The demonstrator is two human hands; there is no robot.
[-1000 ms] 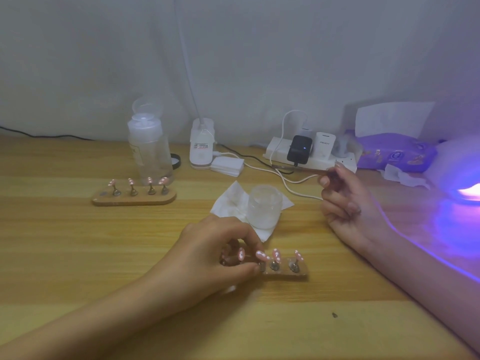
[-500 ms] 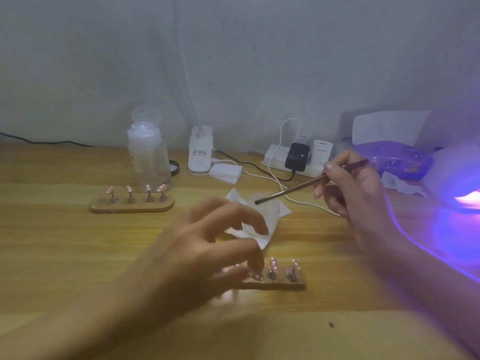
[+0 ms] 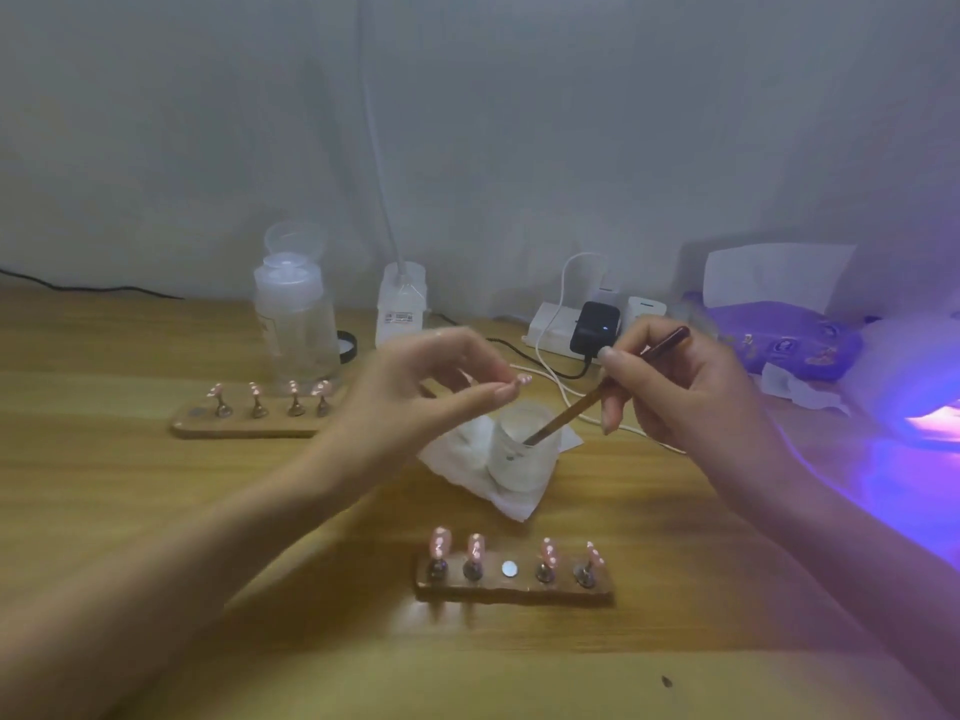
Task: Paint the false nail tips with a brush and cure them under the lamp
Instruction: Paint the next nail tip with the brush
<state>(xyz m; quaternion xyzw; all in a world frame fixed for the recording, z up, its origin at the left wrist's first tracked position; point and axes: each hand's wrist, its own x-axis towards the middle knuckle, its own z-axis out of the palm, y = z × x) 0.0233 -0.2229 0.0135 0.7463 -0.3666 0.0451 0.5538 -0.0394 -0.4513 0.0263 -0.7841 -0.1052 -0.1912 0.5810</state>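
My left hand [image 3: 426,392] is raised over the table and pinches a pink nail tip [image 3: 521,380] on its small stand between thumb and fingers. My right hand [image 3: 675,392] grips a dark thin brush [image 3: 597,394], whose tip dips into a frosted jar [image 3: 522,449]. In front lies a wooden holder [image 3: 514,589] with several pink nail tips [image 3: 475,548] and one bare magnet spot [image 3: 509,567] in the middle. A second wooden holder [image 3: 249,426] with several tips lies at the left. The curing lamp [image 3: 930,407] glows violet at the right edge.
A white tissue [image 3: 467,459] lies under the jar. At the back stand a clear pump bottle [image 3: 296,324], a white lamp base [image 3: 401,304], a power strip with a black charger [image 3: 595,324] and cables, and a purple wipes pack [image 3: 784,340].
My left hand lifted one nail tip off the front holder and raised it. My right hand picked up the brush and brought its tip down into the jar.
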